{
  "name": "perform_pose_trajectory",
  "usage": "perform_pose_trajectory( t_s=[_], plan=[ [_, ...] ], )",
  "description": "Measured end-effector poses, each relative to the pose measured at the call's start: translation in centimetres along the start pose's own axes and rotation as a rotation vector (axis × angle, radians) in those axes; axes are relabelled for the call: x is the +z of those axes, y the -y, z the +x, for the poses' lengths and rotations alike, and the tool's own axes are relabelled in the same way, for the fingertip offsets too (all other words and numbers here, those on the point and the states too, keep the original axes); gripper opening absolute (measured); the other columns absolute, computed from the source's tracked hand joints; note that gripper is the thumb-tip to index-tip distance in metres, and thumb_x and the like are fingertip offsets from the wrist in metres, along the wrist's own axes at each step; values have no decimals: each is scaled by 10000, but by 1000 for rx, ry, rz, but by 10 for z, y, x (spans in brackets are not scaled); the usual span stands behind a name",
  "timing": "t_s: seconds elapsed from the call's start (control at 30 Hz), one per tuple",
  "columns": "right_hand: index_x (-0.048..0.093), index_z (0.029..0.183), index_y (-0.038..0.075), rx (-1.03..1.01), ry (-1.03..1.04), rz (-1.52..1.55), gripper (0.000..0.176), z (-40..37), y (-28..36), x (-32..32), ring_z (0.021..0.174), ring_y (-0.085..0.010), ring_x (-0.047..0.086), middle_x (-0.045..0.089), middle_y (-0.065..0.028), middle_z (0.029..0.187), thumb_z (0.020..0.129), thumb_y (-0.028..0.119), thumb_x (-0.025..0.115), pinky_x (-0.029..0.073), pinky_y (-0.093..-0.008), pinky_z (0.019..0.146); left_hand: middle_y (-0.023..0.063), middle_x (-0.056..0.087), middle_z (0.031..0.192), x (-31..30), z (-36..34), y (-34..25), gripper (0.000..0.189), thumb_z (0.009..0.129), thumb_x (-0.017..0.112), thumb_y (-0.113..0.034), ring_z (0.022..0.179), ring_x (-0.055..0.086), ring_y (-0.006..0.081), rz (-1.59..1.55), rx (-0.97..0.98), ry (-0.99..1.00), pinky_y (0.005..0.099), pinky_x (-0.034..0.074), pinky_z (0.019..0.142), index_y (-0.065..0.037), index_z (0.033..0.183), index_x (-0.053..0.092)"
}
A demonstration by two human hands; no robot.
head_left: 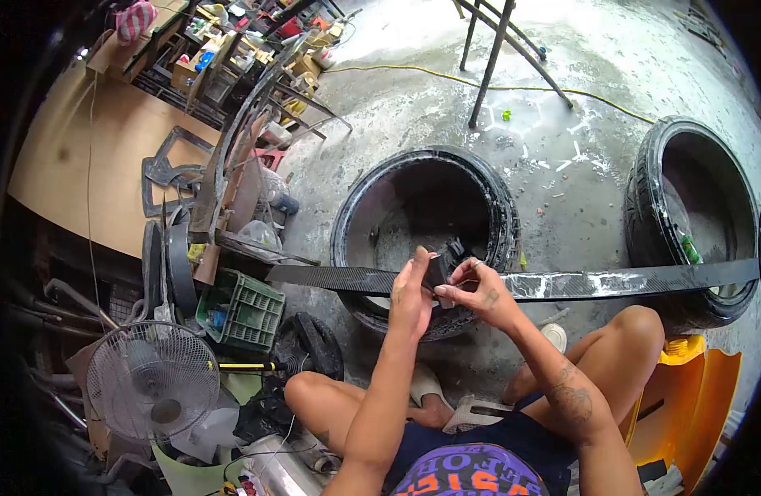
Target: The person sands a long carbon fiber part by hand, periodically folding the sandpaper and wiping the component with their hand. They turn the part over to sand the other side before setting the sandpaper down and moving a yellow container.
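Note:
My left hand (410, 291) is closed around a small dark flat piece (438, 271), which looks like a folded sheet; I cannot make out its exact kind. My right hand (480, 289) pinches the same piece at its right side between thumb and fingers. Behind both hands lies a long black strip with a carbon-fibre weave (595, 286), spotted with whitish wet marks on its right part. It rests across a near tire (344, 217) and reaches over a second tire (642, 194) at right. My hands hide the strip's middle.
A wire-cage fan (153, 380) and a green plastic crate (247, 307) stand at left, below a wooden board (75, 174). Orange curved panels (694, 413) lie at right. Metal stand legs (492, 66) and a yellow cable (397, 69) are on the floor ahead.

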State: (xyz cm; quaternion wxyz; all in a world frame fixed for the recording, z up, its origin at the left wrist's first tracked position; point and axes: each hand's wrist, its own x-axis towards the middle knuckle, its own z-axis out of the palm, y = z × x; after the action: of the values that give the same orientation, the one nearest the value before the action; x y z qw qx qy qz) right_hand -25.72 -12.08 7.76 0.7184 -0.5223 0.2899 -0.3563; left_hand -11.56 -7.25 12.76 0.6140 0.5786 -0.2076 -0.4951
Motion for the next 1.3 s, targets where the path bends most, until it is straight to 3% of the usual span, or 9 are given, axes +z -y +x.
perform_pose_trajectory(
  t_s=[0.23,0.37,0.47,0.6,0.77,0.97,1.03,1.17,1.3],
  plan=[
    [568,1036,-14,143,-42,313,438,-2,20,-16,805,-129,647,650,-99,936,823,260,837,562,-241,662,61,639,1114,-33,-25,-11,337,953,679,-115,980,616,129,170,112,154,270,487,844,26,1242,578],
    [586,1020,-19,-108,-162,-88,453,-2,6,-10,800,-124,632,662,-101,889,768,238,862,532,-280,712,91,643,1134,-31,-21,-14,506,995,615,-397,984,618,143,282,163,-24,283,471,867,31,1263,588],
    [596,1006,-21,-248,-186,-352,453,-11,20,3,761,-174,618,659,-125,847,725,205,868,514,-313,725,95,666,1073,-9,-10,-7,821,982,359,-702,979,614,157,371,120,-165,315,449,905,32,1263,596],
    [595,1039,-25,-233,-32,-223,446,-16,19,11,804,-148,649,675,-118,881,759,197,862,537,-301,749,22,530,871,17,2,14,548,974,516,-621,789,508,127,29,150,-381,288,430,764,-83,873,542],
    [581,1083,-21,-178,23,-97,412,-16,10,3,849,-131,664,676,-103,914,798,138,831,546,-286,788,123,568,954,19,0,16,728,1002,424,-634,923,532,216,285,241,-396,323,403,921,75,979,587],
    [594,1127,2,-153,56,-196,509,-10,17,-7,928,-131,657,678,-83,1002,749,188,881,537,-285,830,81,498,747,34,-2,4,676,1023,391,-597,748,464,184,556,443,-388,344,401,727,21,794,543],
    [607,1189,27,-423,154,-533,626,-5,21,-24,1052,-238,648,660,-130,1113,710,301,903,510,-360,927,89,462,692,21,13,-2,679,1037,389,-562,694,430,186,615,397,-421,361,386,662,42,753,508],
    [608,1299,108,-61,57,-1303,999,-16,2,-103,1281,-398,477,565,-159,1323,471,587,898,391,-520,1056,200,588,670,-67,78,31,531,1004,537,-405,658,578,411,1070,565,-373,496,436,623,23,692,567],
    [655,1074,38,141,161,-1383,741,-17,-36,-128,1062,-337,643,685,-172,1087,574,546,859,479,-446,936,178,641,739,-82,93,64,311,917,561,-261,743,651,382,1524,656,-211,506,512,678,-48,707,649]
  ],
)
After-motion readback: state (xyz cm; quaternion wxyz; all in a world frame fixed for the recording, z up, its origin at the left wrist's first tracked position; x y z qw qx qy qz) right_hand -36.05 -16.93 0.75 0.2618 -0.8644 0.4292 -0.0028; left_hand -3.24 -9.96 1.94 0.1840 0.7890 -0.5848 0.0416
